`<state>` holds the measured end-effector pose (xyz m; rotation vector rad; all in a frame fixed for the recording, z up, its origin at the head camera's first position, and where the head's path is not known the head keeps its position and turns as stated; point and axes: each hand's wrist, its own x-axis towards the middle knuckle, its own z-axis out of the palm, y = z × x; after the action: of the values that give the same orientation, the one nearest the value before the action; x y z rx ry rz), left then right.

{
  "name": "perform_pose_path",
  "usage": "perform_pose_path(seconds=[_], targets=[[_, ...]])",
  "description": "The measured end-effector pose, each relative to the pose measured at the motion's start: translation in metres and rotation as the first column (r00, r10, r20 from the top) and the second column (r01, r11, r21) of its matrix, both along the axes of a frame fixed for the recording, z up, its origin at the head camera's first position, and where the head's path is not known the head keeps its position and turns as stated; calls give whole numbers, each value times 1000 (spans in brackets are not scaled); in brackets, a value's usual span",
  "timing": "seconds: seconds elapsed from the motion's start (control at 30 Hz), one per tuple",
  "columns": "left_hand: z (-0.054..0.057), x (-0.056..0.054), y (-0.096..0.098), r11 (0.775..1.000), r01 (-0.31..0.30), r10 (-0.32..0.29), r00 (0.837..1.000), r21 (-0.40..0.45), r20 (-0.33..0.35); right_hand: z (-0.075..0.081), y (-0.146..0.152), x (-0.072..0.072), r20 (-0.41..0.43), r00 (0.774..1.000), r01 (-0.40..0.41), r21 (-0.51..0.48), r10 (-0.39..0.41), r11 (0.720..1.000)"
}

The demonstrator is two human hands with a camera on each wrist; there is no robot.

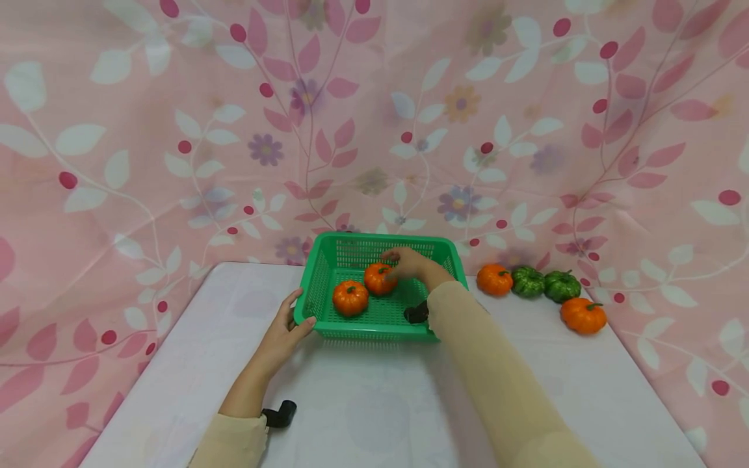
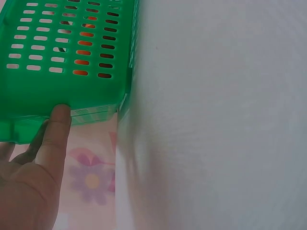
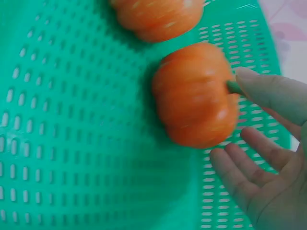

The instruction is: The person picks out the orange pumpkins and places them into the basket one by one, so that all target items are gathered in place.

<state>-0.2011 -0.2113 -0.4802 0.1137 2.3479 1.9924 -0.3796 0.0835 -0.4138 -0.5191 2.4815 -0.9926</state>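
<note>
A green plastic basket (image 1: 374,330) with slotted walls stands on the white table. My left hand (image 1: 285,331) holds its near left corner, thumb at the front rim and fingers along the left side; the left wrist view shows fingers (image 2: 56,136) against the basket's wall. Inside lie two small orange pumpkins, one at the left (image 1: 350,298) and one nearer the middle (image 1: 379,279). My right hand (image 3: 273,167) reaches in over the middle pumpkin (image 3: 196,96), fingers spread beside it. The thumb is close to its green stem; whether it touches cannot be told.
To the basket's right on the table (image 1: 374,409) sit an orange pumpkin (image 1: 494,280), a dark green pumpkin (image 1: 528,282), another green one (image 1: 562,286) and a further orange one (image 1: 584,316). A pink floral cloth (image 1: 374,130) hangs behind the table.
</note>
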Motion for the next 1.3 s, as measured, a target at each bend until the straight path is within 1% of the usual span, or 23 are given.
perform_pose_path(seconds=[0.17, 0.23, 0.33, 0.43, 0.53, 0.6, 0.77, 0.83, 0.9, 1.0, 1.07, 1.2, 1.3], targets=[[0, -1, 0, 1000, 1, -2, 1000, -3, -14, 19, 5, 4, 58, 998, -18, -44, 21, 999], [-1, -2, 0, 1000, -2, 2, 1000, -6, -18, 26, 7, 6, 73, 997, -31, -42, 34, 999], [-2, -2, 0, 1000, -8, 8, 1000, -8, -22, 34, 10, 10, 76, 996, -51, -25, 53, 998], [-2, -2, 1, 1000, -2, 2, 1000, 3, -22, 43, 14, 15, 87, 994, -63, -22, 65, 998], [-3, -3, 0, 1000, 6, -6, 1000, 12, -18, 54, 19, 23, 98, 993, -72, -11, 73, 997], [-4, -3, 0, 1000, 8, -8, 1000, 15, -14, 62, 21, 28, 92, 992, -86, 14, 84, 996], [-5, -3, 0, 1000, -1, 1, 1000, 21, -15, 82, 27, 42, -17, 989, -142, 134, 145, 981], [-4, -4, 0, 1000, -1, 2, 1000, 22, -18, 90, 30, 49, -60, 984, -154, 163, 166, 974], [-4, -4, 0, 1000, 2, -2, 1000, 21, -17, 98, 34, 57, -89, 980, -159, 169, 175, 973], [-3, -4, 1, 1000, 5, -5, 1000, 23, -16, 107, 40, 70, -136, 975, -155, 158, 177, 975], [-3, -4, 1, 1000, 6, -6, 1000, 25, -13, 111, 44, 78, -172, 971, -141, 133, 163, 981], [-2, -4, 2, 1000, 4, -3, 1000, 28, -8, 114, 51, 91, -228, 968, -88, 86, 106, 992], [-1, -4, 2, 1000, 3, -3, 1000, 26, -10, 117, 57, 101, -243, 968, -57, 60, 70, 997]])
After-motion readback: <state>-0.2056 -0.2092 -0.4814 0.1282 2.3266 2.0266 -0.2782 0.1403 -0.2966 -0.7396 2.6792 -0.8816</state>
